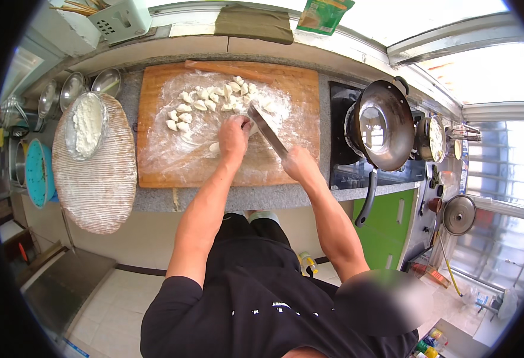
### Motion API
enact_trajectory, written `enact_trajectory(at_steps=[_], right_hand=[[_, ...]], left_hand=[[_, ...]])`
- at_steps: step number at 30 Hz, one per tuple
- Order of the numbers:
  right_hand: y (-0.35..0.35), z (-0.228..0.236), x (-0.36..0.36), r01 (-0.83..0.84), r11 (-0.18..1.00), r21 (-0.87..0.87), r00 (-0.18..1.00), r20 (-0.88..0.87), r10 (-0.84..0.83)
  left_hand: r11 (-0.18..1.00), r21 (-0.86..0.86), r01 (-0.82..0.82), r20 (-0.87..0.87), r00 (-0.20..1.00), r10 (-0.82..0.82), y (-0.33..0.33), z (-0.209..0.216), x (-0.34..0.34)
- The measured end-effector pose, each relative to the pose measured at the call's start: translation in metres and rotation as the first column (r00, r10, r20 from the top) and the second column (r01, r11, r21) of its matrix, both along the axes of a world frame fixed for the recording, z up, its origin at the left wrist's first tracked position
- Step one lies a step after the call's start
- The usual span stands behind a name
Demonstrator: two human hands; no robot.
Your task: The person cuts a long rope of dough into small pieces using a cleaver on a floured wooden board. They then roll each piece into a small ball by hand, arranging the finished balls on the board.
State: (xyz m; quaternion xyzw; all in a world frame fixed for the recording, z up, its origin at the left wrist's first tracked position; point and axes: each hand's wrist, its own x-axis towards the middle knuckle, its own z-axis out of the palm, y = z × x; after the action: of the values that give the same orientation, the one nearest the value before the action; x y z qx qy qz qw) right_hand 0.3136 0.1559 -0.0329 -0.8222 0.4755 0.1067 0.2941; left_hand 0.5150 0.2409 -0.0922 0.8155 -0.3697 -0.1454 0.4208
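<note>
My right hand [299,163] grips the handle of a broad kitchen knife [268,131], whose blade slants up and left over the board. Close to the blade's left side, my left hand [234,138] is closed on a strip of dough, mostly hidden under the fingers. A pale end of dough [214,147] shows left of that hand. Beyond both hands, several small cut dough pieces [200,105] lie scattered on the floured wooden board [154,164]. Along the board's far edge rests a wooden rolling pin [232,70].
To the left, a bowl of flour [88,126] sits on a round slatted tray [95,197]. Metal bowls [73,90] and a turquoise basin [36,173] are farther left. On the right, a wok [400,143] stands on the black stove [341,128], its handle [367,200] jutting toward me.
</note>
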Motion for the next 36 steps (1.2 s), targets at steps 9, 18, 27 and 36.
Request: enact_trajectory(at_steps=[9,18,27,36], right_hand=[[0.007,-0.007,0.01,0.143,0.99,0.0,0.97,0.2,-0.141],[0.029,0.049,-0.023,0.089,0.993,0.077,0.988,0.117,-0.097],[0.035,0.053,-0.016,0.069,0.997,0.04,0.997,0.041,-0.071],[0.038,0.053,-0.014,0.057,0.997,0.058,0.997,-0.055,-0.054]], left_hand=[[0.994,0.001,0.11,0.438,0.893,-0.099,0.04,0.009,-0.033],[0.992,-0.077,0.097,0.371,0.927,-0.062,0.055,0.002,-0.04],[0.989,-0.067,0.129,0.363,0.927,-0.097,0.053,0.003,-0.039],[0.99,-0.085,0.114,0.366,0.927,-0.075,0.056,-0.002,-0.038]])
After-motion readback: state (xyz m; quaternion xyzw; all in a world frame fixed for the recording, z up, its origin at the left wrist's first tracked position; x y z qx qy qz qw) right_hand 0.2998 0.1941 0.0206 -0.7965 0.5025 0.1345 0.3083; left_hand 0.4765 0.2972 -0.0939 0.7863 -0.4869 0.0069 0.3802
